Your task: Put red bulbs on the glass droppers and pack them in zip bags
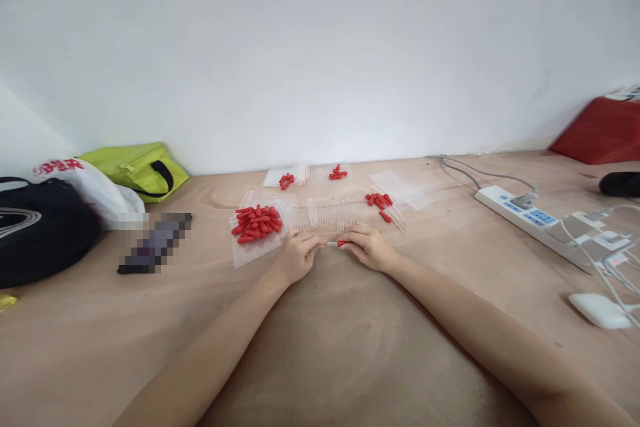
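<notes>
Between my hands lies a thin clear tube (331,244), level above the table. My left hand (301,253) pinches its left end. At the other end my right hand (367,246) has its fingers closed on a red rubber bulb (343,243), which meets the tube. Just beyond the hands, many clear tubes (325,213) lie side by side in a row. A pile of red bulbs (257,223) rests on a plastic bag left of the row. To the right, several tubes with red bulbs (381,200) on them lie together, with a red bulb (385,217) near them.
Small bags with red bulbs (287,181) lie near the wall, clear bags (400,188) right of them. A power strip (530,217) with cables and a white case (600,310) are at right. A phone (156,243), black bag (45,233) and green bag (135,170) stand left.
</notes>
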Motion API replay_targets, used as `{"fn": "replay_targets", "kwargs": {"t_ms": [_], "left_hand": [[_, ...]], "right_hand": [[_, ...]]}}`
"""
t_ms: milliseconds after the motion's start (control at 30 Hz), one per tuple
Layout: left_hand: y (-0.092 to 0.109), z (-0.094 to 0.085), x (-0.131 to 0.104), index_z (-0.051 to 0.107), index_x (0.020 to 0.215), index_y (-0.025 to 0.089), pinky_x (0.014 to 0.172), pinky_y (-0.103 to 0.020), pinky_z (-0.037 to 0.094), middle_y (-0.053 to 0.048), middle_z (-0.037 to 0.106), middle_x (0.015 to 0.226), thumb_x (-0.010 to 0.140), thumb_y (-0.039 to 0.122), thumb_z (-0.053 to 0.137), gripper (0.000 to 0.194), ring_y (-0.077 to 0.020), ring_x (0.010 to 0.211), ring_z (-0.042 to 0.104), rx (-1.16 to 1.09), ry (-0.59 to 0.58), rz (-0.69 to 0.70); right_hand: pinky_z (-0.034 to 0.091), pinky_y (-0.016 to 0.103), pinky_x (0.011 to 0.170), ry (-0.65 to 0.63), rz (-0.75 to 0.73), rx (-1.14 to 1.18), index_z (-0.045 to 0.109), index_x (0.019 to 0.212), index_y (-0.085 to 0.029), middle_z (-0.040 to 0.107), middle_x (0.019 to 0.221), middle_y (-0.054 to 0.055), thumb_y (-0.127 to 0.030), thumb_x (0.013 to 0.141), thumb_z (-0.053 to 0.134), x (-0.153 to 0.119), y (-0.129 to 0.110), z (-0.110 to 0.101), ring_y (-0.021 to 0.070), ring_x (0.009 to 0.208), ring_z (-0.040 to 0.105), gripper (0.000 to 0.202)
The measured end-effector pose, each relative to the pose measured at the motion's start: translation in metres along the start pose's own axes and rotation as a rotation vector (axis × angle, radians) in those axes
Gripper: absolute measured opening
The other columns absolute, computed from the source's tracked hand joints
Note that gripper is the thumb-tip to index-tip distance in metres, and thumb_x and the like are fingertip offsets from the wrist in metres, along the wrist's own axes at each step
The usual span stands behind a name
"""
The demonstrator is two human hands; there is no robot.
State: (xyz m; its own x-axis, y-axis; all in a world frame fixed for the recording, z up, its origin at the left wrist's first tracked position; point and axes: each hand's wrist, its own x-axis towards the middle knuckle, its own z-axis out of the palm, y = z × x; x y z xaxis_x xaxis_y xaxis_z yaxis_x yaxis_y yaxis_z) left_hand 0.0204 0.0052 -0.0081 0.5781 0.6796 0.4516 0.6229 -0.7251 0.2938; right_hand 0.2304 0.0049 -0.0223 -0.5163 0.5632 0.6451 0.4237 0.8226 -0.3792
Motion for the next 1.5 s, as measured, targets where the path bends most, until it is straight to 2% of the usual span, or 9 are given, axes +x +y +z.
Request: {"fn": "replay_targets", "kwargs": {"t_ms": [167,300,667,933,1133,1233,1333,1400,1500], "left_hand": [[-0.001,0.002,-0.001,0.061,0.086,0.021,0.076,-0.033,0.036,-0.003,0.068,0.082,0.085,0.021,0.040,0.021,-0.0168,0.081,0.062,0.011,-0.011,-0.024],[0.000,0.004,-0.002,0.060,0.086,0.021,0.073,-0.033,0.036,-0.003,0.068,0.083,0.085,0.020,0.040,0.020,-0.0172,0.081,0.061,0.027,0.034,0.014],[0.012,0.005,-0.001,0.060,0.083,0.019,0.069,-0.033,0.034,-0.004,0.067,0.079,0.085,0.019,0.038,0.023,-0.0173,0.076,0.060,0.112,0.048,0.023],[0.011,0.009,-0.002,0.059,0.081,0.019,0.068,-0.032,0.033,-0.002,0.067,0.076,0.085,0.018,0.040,0.020,-0.0167,0.071,0.060,0.084,0.086,0.062],[0.009,0.009,-0.001,0.059,0.085,0.019,0.069,-0.033,0.032,-0.003,0.068,0.081,0.086,0.020,0.040,0.019,-0.0169,0.076,0.060,0.092,0.076,0.051],[0.007,0.005,-0.001,0.059,0.089,0.020,0.073,-0.033,0.031,-0.002,0.068,0.085,0.087,0.024,0.042,0.018,-0.0165,0.079,0.060,0.101,0.078,0.020],[0.005,0.000,-0.001,0.060,0.085,0.019,0.076,-0.034,0.030,-0.001,0.068,0.083,0.086,0.029,0.045,0.018,-0.0164,0.079,0.060,0.119,0.072,-0.025],[0.004,-0.002,-0.001,0.060,0.081,0.019,0.075,-0.034,0.030,-0.001,0.068,0.079,0.086,0.030,0.044,0.020,-0.0163,0.077,0.060,0.119,0.075,-0.047],[0.008,-0.002,-0.001,0.061,0.079,0.020,0.073,-0.033,0.030,-0.001,0.068,0.078,0.086,0.031,0.042,0.023,-0.0160,0.074,0.060,0.089,0.087,-0.071]], "right_hand": [[0.046,0.030,0.070,-0.034,-0.001,-0.015,0.060,0.087,-0.018,0.061,0.082,0.007,-0.027,0.086,0.042,0.000,0.000,0.001,0.0155,0.077,0.053,0.019],[0.045,0.030,0.070,-0.027,-0.001,-0.017,0.060,0.086,-0.017,0.060,0.081,0.007,-0.027,0.086,0.042,0.000,0.000,0.002,0.0152,0.076,0.053,0.020],[0.041,0.030,0.070,-0.081,-0.006,-0.135,0.059,0.085,-0.017,0.060,0.079,0.006,-0.027,0.084,0.045,0.001,-0.002,0.001,0.0154,0.075,0.053,0.017],[0.039,0.029,0.069,-0.099,-0.011,-0.150,0.058,0.083,-0.017,0.060,0.077,0.005,-0.027,0.084,0.045,0.002,-0.004,0.001,0.0153,0.074,0.052,0.017],[0.039,0.030,0.070,-0.106,0.001,-0.144,0.059,0.085,-0.017,0.060,0.079,0.006,-0.027,0.084,0.045,0.004,-0.003,0.000,0.0156,0.075,0.052,0.017],[0.039,0.032,0.071,-0.095,0.050,-0.130,0.060,0.085,-0.017,0.061,0.079,0.006,-0.026,0.083,0.047,0.005,0.000,-0.003,0.0169,0.076,0.052,0.016],[0.040,0.033,0.071,-0.034,0.137,-0.012,0.060,0.083,-0.017,0.062,0.078,0.006,-0.027,0.080,0.052,0.003,0.005,-0.006,0.0172,0.076,0.053,0.014],[0.042,0.033,0.071,0.081,0.282,0.156,0.060,0.085,-0.018,0.062,0.077,0.005,-0.031,0.075,0.058,0.003,0.007,-0.005,0.0165,0.074,0.055,0.016],[0.044,0.030,0.066,0.275,0.565,0.545,0.056,0.091,-0.019,0.062,0.073,0.002,-0.036,0.063,0.068,0.005,0.004,0.002,0.0148,0.068,0.057,0.035]]}}
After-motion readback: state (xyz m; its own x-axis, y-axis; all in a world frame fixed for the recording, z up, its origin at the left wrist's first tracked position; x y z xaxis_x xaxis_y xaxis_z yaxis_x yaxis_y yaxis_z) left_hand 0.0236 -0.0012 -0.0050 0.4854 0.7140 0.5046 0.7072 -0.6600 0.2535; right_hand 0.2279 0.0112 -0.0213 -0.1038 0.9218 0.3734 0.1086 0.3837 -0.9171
